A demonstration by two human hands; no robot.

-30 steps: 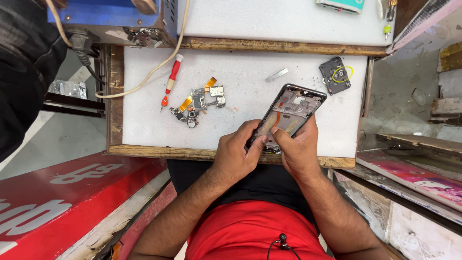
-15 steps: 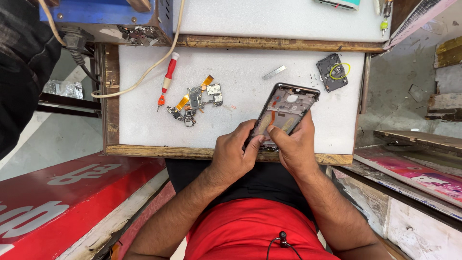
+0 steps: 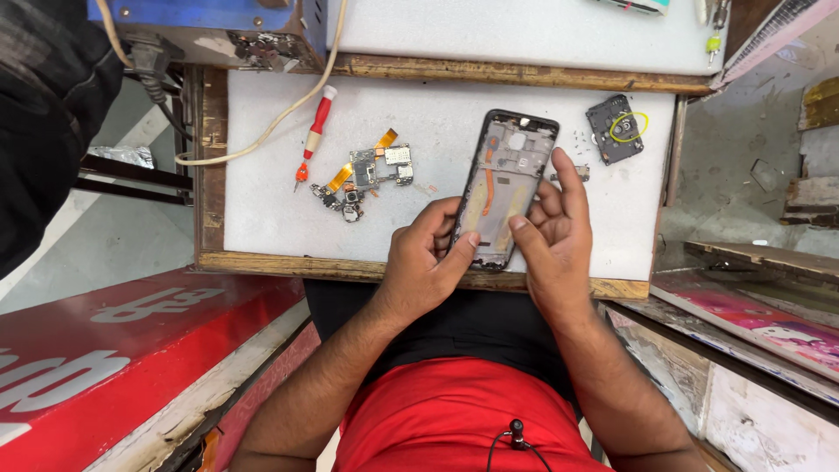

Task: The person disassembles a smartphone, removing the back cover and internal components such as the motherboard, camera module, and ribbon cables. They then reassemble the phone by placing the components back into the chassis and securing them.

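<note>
A red-handled screwdriver [image 3: 313,137] lay at the left of the white work mat [image 3: 262,210], just beside a removed circuit board with orange flex cables [image 3: 365,171]. The left hand [image 3: 426,262] gripped the lower left edge of the stripped phone frame [image 3: 504,185]; the right hand [image 3: 551,238] held its right edge, thumb on the inside. A small dark camera cover [image 3: 615,128] lay farther right.

A small phone repair workshop. A white-padded tabletop [image 3: 262,210] in a rough wooden frame carries a stripped phone frame [image 3: 505,179], loose circuit boards with flex cables [image 3: 363,170], a red-handled screwdriver [image 3: 312,135] and a dark camera cover part [image 3: 614,129]; a blue machine [image 3: 192,22] stands at the far left.
</note>
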